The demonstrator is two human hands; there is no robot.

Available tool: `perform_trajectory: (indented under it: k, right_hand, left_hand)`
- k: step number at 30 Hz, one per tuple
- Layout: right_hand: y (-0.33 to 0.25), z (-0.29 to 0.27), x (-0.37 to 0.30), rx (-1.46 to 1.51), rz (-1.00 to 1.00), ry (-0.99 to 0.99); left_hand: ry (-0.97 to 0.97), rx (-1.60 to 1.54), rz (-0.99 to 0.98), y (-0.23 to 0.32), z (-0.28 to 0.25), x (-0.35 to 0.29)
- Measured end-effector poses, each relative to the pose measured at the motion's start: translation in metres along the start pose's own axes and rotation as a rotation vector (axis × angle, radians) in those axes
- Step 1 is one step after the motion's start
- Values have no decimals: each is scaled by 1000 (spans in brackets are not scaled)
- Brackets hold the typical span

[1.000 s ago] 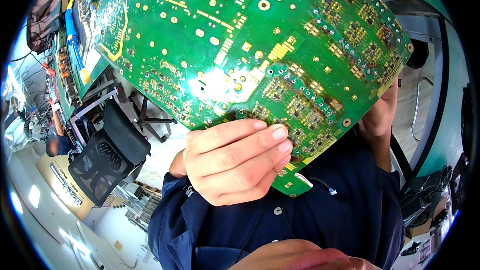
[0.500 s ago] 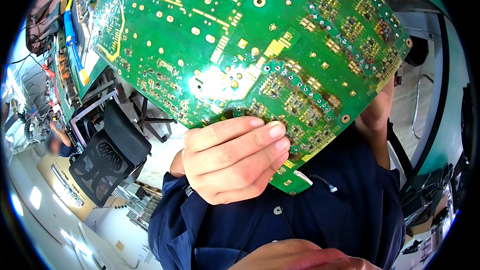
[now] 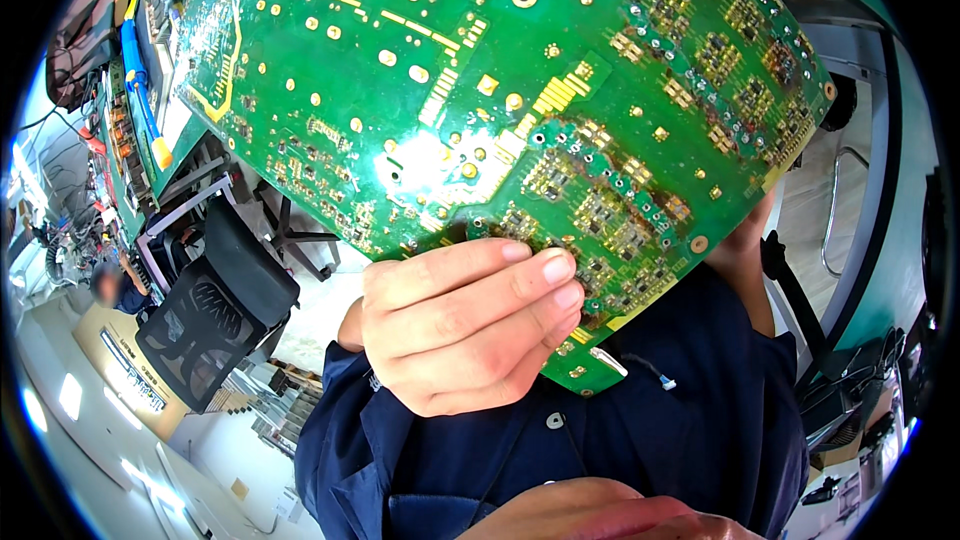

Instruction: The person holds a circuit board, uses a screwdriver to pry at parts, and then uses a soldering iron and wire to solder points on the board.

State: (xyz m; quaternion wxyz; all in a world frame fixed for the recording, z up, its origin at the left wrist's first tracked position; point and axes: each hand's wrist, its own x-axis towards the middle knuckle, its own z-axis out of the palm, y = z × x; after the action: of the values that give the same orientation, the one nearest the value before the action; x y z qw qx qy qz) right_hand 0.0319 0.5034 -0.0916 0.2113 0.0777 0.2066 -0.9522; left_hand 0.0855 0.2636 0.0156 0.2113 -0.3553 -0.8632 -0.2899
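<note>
Since the earlier frame, the green circuit board [image 3: 480,100] has shifted slightly, its right corner now farther right and less of the right hand [image 3: 745,238] showing below its edge. The board is raised, tilted, in front of the dark blue jacket [image 3: 620,440]. Of the hands, the left hand [image 3: 470,330] pinches its near edge, fingers together on the face (the thumb is hidden). The right hand sits mostly behind the board, so I cannot tell its grip. A black chair [image 3: 205,310] stands left; a green tabletop [image 3: 912,210] lies right.
</note>
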Motion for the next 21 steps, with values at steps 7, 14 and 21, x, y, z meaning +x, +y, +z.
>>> perform_trajectory:
  k: [7,14,21]
  right_hand:
    - [2,-1,1,-83,-73,-43]
    - [1,-2,7,-475,-402,-132]
    - [-6,3,15,-807,-657,-235]
  left_hand:
    - [3,11,9,0,-1,0]
    - [7,6,36,-2,1,0]
    - [18,12,26,-2,3,-1]
